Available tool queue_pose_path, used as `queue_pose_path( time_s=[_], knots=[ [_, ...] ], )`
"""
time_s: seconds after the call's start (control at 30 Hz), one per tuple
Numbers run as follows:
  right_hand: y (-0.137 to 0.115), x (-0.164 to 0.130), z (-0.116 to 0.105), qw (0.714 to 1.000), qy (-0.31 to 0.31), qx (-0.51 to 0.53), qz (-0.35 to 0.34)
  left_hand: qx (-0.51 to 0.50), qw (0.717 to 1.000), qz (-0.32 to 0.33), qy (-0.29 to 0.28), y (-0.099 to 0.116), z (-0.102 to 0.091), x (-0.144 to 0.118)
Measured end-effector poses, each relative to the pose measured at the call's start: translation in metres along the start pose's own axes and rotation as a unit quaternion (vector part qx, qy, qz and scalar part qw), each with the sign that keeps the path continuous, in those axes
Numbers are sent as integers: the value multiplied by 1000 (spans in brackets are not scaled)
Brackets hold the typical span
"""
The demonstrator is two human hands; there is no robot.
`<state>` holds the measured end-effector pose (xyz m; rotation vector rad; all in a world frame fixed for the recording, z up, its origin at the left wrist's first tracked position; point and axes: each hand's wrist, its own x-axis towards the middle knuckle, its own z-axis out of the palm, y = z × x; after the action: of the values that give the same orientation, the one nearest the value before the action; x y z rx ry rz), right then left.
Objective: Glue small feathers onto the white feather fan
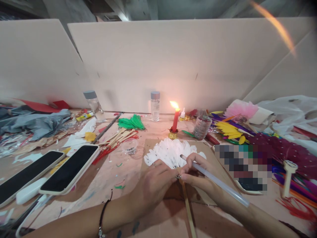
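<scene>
A white feather fan (170,151) lies on a brown cardboard sheet (208,148) in the middle of the table, its thin wooden handle (187,205) running toward me. My left hand (155,181) rests at the base of the feathers, fingertips pinching where handle and feathers meet. My right hand (198,173) meets it there and holds a long translucent glue stick (218,181) that slants back over my forearm. A lit red candle (175,120) in a gold holder burns just beyond the fan.
Two phones (69,168) lie face up at the left near a white case. Two small clear bottles (155,105), a plastic bottle (201,127), green feathers (131,123), wooden sticks and scraps lie behind. Coloured feathers (230,130) and fans pile at the right. Cardboard panels wall the back.
</scene>
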<state>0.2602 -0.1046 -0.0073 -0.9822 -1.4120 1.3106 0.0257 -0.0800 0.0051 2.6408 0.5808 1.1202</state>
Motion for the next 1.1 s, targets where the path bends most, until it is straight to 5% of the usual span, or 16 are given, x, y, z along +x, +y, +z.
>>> queue_pose_path(
  time_s=[0.47, 1.1],
  knots=[
    [-2, -1, 4, 1000, -4, 10, 6, 10, 999, 9, -43, -1, -2, -2],
    [-8, -3, 10, 999, 4, -36, 14, 127, 989, 70, -31, 2, -5, -1]
  ],
)
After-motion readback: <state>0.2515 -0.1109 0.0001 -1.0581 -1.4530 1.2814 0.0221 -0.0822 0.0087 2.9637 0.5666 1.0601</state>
